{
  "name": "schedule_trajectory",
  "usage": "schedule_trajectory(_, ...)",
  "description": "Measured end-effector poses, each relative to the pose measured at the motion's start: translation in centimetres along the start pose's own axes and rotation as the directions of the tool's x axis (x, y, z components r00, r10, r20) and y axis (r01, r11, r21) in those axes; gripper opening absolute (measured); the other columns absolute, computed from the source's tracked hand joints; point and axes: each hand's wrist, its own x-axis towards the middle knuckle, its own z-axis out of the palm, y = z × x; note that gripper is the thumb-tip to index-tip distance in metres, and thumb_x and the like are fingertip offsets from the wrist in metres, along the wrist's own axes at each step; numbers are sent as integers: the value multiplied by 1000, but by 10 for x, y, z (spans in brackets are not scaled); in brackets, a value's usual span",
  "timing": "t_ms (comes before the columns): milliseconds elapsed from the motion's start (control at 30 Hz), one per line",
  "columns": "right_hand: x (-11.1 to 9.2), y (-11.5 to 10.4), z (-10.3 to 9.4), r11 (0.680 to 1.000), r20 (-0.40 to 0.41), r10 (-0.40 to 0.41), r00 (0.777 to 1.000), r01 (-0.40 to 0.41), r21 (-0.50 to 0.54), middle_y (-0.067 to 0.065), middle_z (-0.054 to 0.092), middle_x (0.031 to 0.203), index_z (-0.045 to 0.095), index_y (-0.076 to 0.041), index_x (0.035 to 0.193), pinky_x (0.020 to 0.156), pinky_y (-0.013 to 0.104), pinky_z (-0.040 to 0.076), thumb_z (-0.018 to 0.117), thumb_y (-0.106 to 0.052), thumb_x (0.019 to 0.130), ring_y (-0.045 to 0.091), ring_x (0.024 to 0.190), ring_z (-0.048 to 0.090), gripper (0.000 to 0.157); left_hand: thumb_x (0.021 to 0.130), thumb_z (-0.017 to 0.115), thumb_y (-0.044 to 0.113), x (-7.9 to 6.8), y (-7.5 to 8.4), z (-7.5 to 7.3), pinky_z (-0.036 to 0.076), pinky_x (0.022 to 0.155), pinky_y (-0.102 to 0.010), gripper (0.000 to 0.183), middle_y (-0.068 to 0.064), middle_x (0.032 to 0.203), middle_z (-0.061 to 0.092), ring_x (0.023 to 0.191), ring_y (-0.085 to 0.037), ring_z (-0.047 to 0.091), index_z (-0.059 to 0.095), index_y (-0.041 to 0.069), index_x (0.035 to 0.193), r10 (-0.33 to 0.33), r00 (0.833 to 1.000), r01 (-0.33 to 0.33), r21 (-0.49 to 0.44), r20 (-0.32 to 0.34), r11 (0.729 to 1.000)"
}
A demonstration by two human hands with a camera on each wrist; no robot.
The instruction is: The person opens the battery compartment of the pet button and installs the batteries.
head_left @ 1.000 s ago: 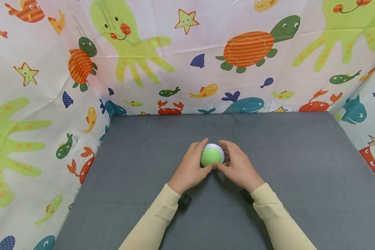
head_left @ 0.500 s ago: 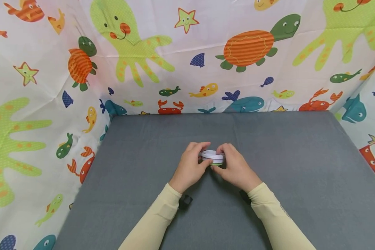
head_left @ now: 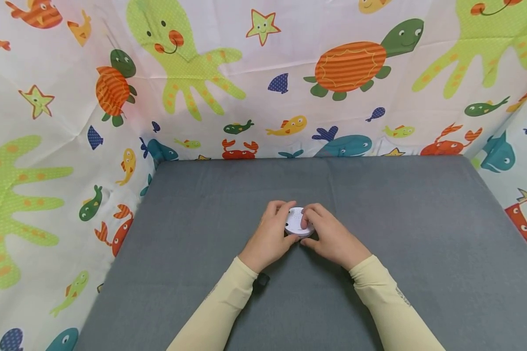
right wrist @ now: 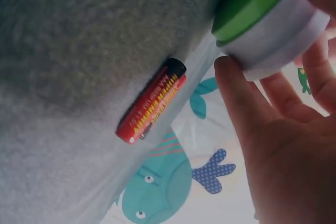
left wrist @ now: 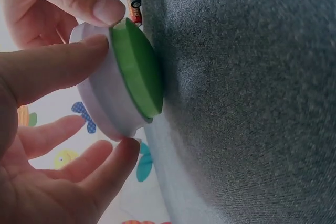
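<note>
A round white-and-green push button is held between both hands over the grey table, white underside up. Dark spots mark that underside; its green dome faces the cloth. My left hand grips the rim, thumb on the near side and fingers on the far side. My right hand holds the other side, index finger bent onto the underside and thumb at the near edge. Red and black AAA batteries lie on the cloth close by in the right wrist view; the head view does not show them.
Grey cloth covers the table. White fabric printed with sea animals hangs along the back and both sides.
The push button has turned over: its green dome faced up one second ago, its white side was edge-on half a second ago. My right index finger has moved onto the underside.
</note>
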Motion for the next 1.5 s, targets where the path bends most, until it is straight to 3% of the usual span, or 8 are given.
schedule_trajectory(200,-1,-2,-7,1000,46,-4,999,4,4,14,63,144,60,-13,103,104,48,56,94,-14,86,30,129,62,38,96,85,16,1,-2,2,53,116,-41,82,-16,160,49,139,-28,58,42,8,165,41,998,-43,53,37,998)
schedule_trajectory(367,-6,-2,-10,1000,79,-12,997,12,-2,16,64,150,65,-14,108,112,53,54,90,-24,91,34,139,60,32,98,83,19,-2,-5,6,50,120,-41,86,-15,165,47,146,-26,56,36,7,168,33,995,-39,63,99,997)
schedule_trajectory(667,-3,-3,-10,993,22,-95,995,97,-65,13,71,142,76,-8,119,112,53,54,82,-19,98,33,136,64,25,95,86,24,-2,-5,3,50,120,-44,95,-14,169,42,148,-27,54,30,8,171,2,991,-8,44,136,999)
schedule_trajectory(1200,-4,-6,-5,973,-44,-176,983,166,-162,10,77,129,83,-7,111,106,47,60,87,-15,92,30,126,70,21,93,89,27,-3,-8,7,55,113,-44,96,-15,162,48,137,-27,62,33,9,169,40,994,-48,79,100,996)
schedule_trajectory(1500,-2,-8,-6,941,-70,-270,960,247,-230,10,78,122,83,-6,106,99,44,63,91,-13,87,29,118,72,21,93,88,24,-1,-11,7,54,115,-42,94,-15,159,50,137,-27,61,35,6,168,80,993,-88,100,84,991)
